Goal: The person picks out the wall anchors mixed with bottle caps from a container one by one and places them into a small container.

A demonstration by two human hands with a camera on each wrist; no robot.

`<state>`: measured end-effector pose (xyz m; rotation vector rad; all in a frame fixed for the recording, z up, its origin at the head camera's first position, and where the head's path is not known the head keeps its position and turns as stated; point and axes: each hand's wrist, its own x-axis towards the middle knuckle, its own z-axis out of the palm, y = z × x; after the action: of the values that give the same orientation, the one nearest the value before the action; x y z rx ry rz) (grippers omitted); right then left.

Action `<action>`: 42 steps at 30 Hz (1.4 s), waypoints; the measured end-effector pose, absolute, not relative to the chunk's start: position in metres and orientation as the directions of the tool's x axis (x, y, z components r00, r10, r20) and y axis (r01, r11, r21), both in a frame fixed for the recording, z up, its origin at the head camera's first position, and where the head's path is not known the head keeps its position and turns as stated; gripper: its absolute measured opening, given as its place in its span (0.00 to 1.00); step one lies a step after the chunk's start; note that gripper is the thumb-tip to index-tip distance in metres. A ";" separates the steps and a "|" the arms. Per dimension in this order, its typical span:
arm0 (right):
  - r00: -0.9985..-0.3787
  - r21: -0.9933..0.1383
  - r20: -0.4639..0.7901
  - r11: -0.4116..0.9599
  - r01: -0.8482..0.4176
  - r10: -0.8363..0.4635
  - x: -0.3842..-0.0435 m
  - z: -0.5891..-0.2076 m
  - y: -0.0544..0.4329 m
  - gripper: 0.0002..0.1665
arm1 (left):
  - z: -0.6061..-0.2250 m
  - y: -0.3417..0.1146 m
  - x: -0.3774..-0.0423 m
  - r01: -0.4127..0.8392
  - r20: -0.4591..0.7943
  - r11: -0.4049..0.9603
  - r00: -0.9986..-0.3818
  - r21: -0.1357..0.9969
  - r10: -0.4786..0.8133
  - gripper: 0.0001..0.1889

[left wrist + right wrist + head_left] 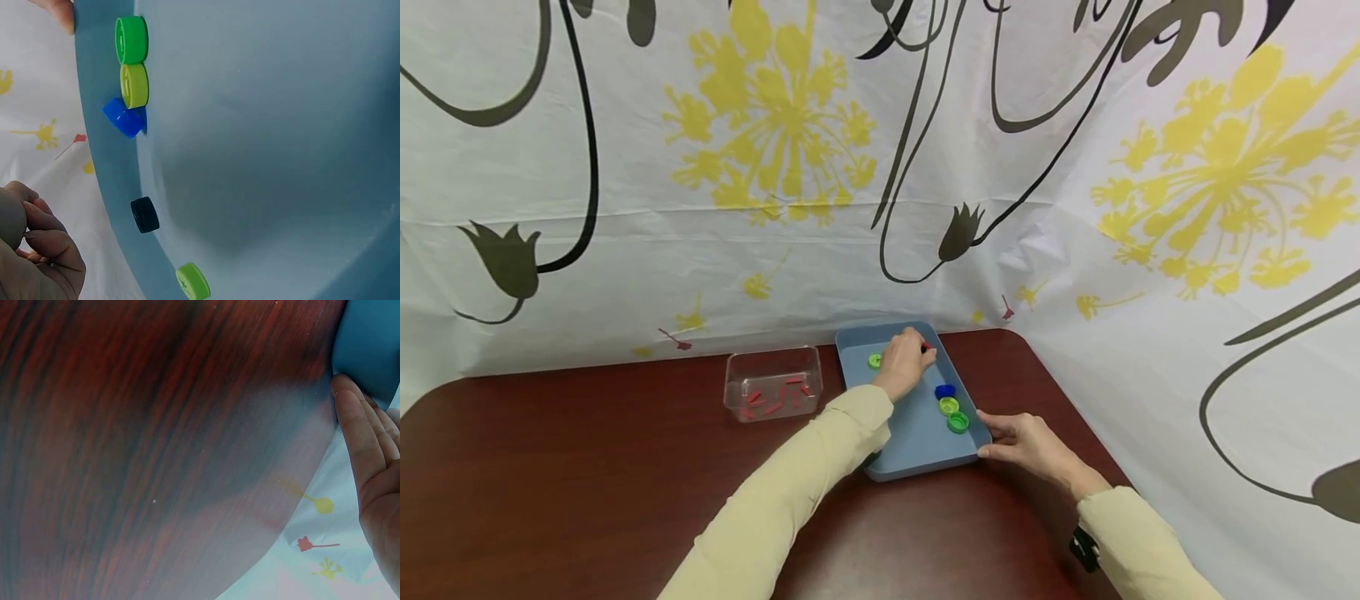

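A blue-grey tray lies on the table. My left hand is over its far half, thumb and fingers curled together. A small red thing shows at those fingertips, mostly hidden. In the left wrist view, a black bottle cap and a light green cap are near the tray's wall. Further along are a blue cap, a yellow-green cap and a green cap, close together in a row. My right hand touches the tray's near right corner from outside with extended fingers.
Left of the tray stands a clear plastic container with several small red pieces in it. The dark wooden table reaches up to a white floral-patterned sheet at the back and on the right.
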<state>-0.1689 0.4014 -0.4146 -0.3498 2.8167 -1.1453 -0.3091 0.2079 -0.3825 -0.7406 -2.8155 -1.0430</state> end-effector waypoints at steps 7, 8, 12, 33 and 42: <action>-0.970 -0.691 0.016 0.698 -0.186 -0.242 -0.170 -0.411 0.401 0.39 | -0.376 0.199 -0.308 0.427 0.219 0.617 -0.896 0.661 0.386 0.13; -0.970 -0.690 0.019 0.699 -0.189 -0.243 -0.170 -0.411 0.401 0.39 | -0.375 0.197 -0.307 0.422 0.220 0.612 -0.899 0.669 0.379 0.13; -0.970 -0.684 0.024 0.704 -0.194 -0.244 -0.170 -0.412 0.402 0.39 | -0.372 0.190 -0.306 0.414 0.227 0.610 -0.904 0.676 0.362 0.13; -0.969 -0.699 0.009 0.692 -0.181 -0.245 -0.168 -0.413 0.402 0.40 | -0.366 0.143 -0.301 0.398 0.259 0.561 -0.914 0.726 0.314 0.15; -0.970 -0.692 0.014 0.698 -0.185 -0.244 -0.169 -0.412 0.400 0.40 | -0.366 0.123 -0.299 0.381 0.264 0.553 -0.923 0.741 0.281 0.15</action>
<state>-0.1685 0.3996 -0.4124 -0.3569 2.8215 -1.1362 -0.2994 0.1229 -0.3659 -0.5706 -2.6656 -1.3150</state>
